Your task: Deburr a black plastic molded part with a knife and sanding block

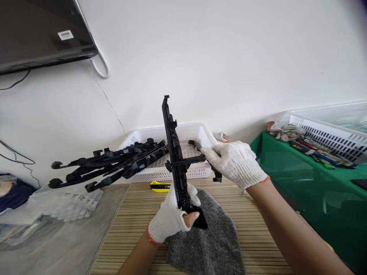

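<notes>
My left hand (172,219), in a white knit glove with the thumb tip bare, is closed around the lower end of a long black plastic part (175,152). The part stands almost upright, with clips along its sides and a short arm reaching right. My right hand (229,158), also gloved, is closed in a pinch at the end of that arm. A thin grey blade-like tip (197,145) shows by its fingers; whatever lies inside the grip is hidden. Behind, several similar black parts (114,162) lie across the left side of a white plastic basket (183,173).
A yellow utility knife (160,186) lies before the basket. Grey cloth (212,240) covers part of the striped table (129,229). To the right, a green-covered table (283,172) bears gloves (286,131), pens and another basket (329,133). A screen (43,34) hangs upper left.
</notes>
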The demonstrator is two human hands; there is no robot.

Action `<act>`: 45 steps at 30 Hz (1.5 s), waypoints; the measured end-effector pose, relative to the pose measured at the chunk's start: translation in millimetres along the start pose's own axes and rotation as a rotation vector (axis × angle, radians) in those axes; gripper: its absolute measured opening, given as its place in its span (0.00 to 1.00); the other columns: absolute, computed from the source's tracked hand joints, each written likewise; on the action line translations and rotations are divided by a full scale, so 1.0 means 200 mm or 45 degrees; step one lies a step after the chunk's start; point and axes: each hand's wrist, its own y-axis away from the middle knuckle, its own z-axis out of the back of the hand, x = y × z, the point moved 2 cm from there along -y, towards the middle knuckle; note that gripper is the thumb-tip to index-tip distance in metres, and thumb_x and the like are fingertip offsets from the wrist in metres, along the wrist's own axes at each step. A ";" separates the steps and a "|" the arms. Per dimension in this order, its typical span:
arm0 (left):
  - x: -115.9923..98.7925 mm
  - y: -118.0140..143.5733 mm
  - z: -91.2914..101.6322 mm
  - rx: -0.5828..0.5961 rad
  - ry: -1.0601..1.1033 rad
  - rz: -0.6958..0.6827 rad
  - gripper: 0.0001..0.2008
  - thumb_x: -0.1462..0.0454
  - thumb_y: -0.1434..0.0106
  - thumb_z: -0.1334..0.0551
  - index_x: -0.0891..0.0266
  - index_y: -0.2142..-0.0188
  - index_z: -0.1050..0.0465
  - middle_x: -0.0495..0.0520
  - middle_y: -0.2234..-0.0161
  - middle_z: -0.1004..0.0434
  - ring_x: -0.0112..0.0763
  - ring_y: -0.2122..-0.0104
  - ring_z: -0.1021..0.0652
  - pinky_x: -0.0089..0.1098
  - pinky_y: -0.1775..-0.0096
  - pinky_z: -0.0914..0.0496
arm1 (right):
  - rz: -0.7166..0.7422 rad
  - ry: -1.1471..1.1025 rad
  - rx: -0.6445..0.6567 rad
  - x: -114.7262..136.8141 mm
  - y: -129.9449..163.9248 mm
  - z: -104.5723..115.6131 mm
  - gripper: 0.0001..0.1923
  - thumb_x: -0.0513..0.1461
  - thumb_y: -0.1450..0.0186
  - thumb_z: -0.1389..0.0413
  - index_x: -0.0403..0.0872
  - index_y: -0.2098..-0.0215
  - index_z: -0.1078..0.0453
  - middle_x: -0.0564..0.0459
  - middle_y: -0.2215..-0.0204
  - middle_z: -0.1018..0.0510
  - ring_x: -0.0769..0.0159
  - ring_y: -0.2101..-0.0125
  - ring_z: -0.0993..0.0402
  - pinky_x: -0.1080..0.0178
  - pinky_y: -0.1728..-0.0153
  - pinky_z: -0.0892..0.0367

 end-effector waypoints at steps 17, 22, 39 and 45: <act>-0.05 -0.03 -0.02 -0.008 0.451 0.266 0.34 0.54 0.55 0.21 0.60 0.52 0.30 0.58 0.55 0.20 0.44 0.54 0.21 0.41 0.53 0.26 | -0.093 0.055 0.112 -0.01 -0.02 0.03 0.32 0.54 0.30 0.58 0.46 0.71 0.18 0.44 0.80 0.23 0.54 0.73 0.23 0.58 0.68 0.40; -0.06 -0.04 0.00 -0.069 0.393 0.228 0.32 0.50 0.56 0.22 0.63 0.55 0.26 0.59 0.59 0.18 0.44 0.58 0.20 0.40 0.56 0.25 | -0.110 0.038 0.052 -0.02 -0.02 0.03 0.33 0.55 0.30 0.59 0.46 0.72 0.19 0.45 0.81 0.24 0.55 0.73 0.24 0.59 0.69 0.41; -0.04 -0.05 0.00 -0.234 0.792 0.263 0.37 0.40 0.57 0.26 0.59 0.53 0.25 0.55 0.65 0.24 0.46 0.56 0.22 0.45 0.52 0.27 | 0.033 -0.001 0.026 0.05 0.02 0.06 0.33 0.53 0.29 0.59 0.46 0.76 0.22 0.45 0.84 0.26 0.57 0.76 0.26 0.60 0.72 0.46; -0.01 -0.04 0.01 -0.104 0.769 0.292 0.37 0.44 0.61 0.22 0.59 0.56 0.26 0.56 0.63 0.24 0.46 0.55 0.22 0.45 0.49 0.28 | 0.032 0.029 0.141 0.06 0.03 0.04 0.32 0.54 0.29 0.61 0.47 0.73 0.22 0.46 0.82 0.26 0.57 0.76 0.27 0.61 0.74 0.50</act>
